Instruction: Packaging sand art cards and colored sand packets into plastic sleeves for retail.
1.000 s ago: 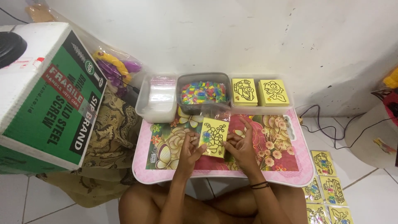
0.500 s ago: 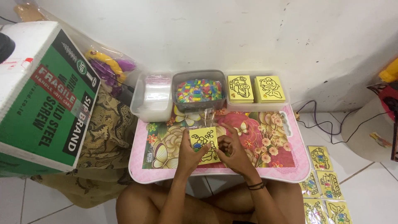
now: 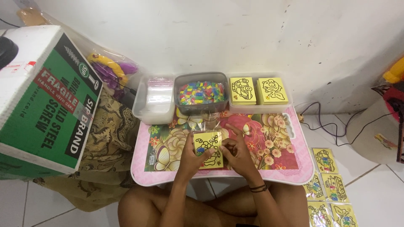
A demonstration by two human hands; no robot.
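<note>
A yellow picture card (image 3: pixel 208 150) with black line art and small coloured pieces on it lies on the flowered pink folding table (image 3: pixel 277 164). My left hand (image 3: pixel 191 157) holds its left edge. My right hand (image 3: pixel 235 153) pinches its right edge, fingers curled over it. A clear plastic sleeve (image 3: pixel 209 122) lies just beyond the card. Behind that stands a grey tub (image 3: pixel 201 93) full of small multicoloured pieces.
A clear tub of plastic bags (image 3: pixel 155 98) stands left of the grey one; a tray with two stacks of yellow cards (image 3: pixel 257 91) stands right. A big green and white carton (image 3: pixel 40 101) sits at left. Finished cards in sleeves (image 3: pixel 328 189) lie on the floor at right.
The card has come down from tilted upright to near the table's front edge, both hands following it toward me. The camera view shifted slightly.
</note>
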